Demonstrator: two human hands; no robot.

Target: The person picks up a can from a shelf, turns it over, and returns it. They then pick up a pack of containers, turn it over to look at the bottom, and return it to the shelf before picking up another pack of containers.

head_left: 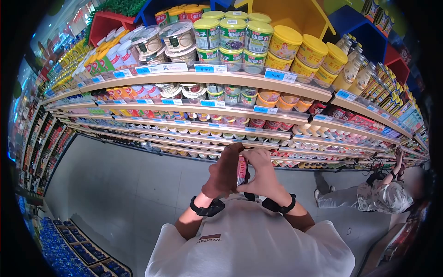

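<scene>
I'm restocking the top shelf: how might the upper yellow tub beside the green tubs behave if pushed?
The yellow tub could slide off the lower tub it sits on. Its round wall suggests it would roll if tipped over.

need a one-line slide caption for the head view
Left hand and right hand hold a red package in front of stocked shop shelves.

Tan-edged shelf (221, 77), clear-lidded tubs (179, 39), green tubs (231, 55), yellow tubs (303, 70)
</scene>
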